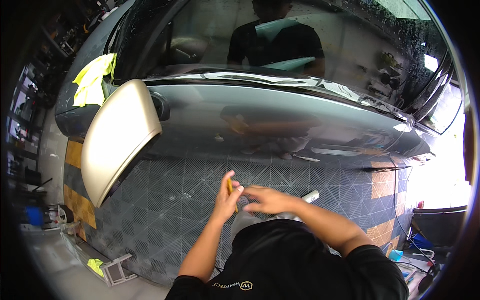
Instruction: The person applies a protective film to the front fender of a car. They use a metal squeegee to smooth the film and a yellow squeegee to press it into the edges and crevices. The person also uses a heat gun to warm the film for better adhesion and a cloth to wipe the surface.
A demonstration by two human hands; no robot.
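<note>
My left hand [227, 201] is closed around a slim yellow tool [230, 186], held upright in front of my waist. Only part of the tool shows between the fingers, so its exact kind is unclear. Close beside it, my right hand [272, 200] reaches in from the right. Its thumb and fingers are apart, with the fingertips by my left thumb and nothing visible in them. Beyond both hands stands a dark grey car door [200, 125] with a glossy surface. A beige-gold side mirror [122, 132] juts out at the left.
A bright yellow cloth [95, 80] lies on the car by the mirror. The dark side window [200, 30] carries water drops. A white cylinder [310, 196] is near my right forearm, above the tiled floor [165, 215]. A metal step [117, 270] is at lower left; cables [397, 215] hang at right.
</note>
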